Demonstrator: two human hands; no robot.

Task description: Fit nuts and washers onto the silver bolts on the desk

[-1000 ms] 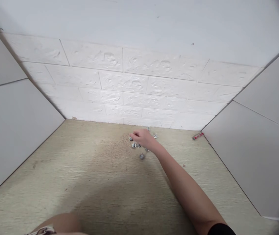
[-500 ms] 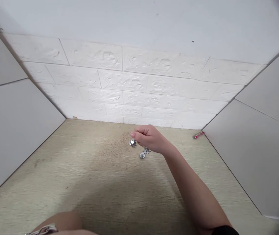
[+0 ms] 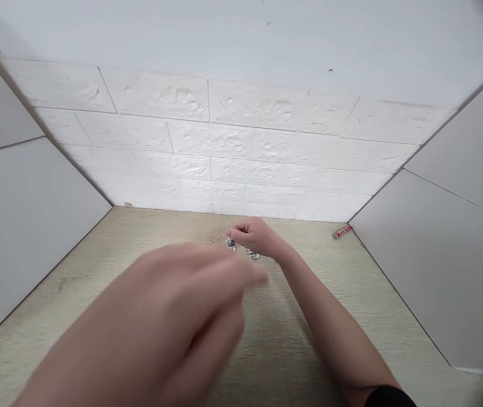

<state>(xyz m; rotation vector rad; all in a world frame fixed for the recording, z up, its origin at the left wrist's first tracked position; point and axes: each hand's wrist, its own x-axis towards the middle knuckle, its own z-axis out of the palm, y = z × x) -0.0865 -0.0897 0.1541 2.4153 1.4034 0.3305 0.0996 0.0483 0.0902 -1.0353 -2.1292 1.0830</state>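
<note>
My right hand (image 3: 253, 234) is closed, thumb against the fingers, near the middle of the view. A shiny metal bolt (image 3: 231, 243) shows at its thumb and fingertips, gripped there. Just below that hand, some small metal pieces with washers (image 3: 253, 254) lie on the wooden surface, partly hidden. Large and blurred in the foreground, my left hand (image 3: 169, 316) reaches across from the lower left with its fingers toward the right. Motion smears its fingers, and whether it holds anything does not show.
The pale wood-grain surface (image 3: 97, 249) ends at a white brick-patterned wall (image 3: 233, 141). Grey-white panels (image 3: 29, 226) stand at left and right. A red and silver cylinder (image 3: 342, 232) lies near the back right corner.
My left hand has come up from the lower left edge over the middle of the surface, covering part of it. My right hand stays nearly in place, with the bolt tilted differently.
</note>
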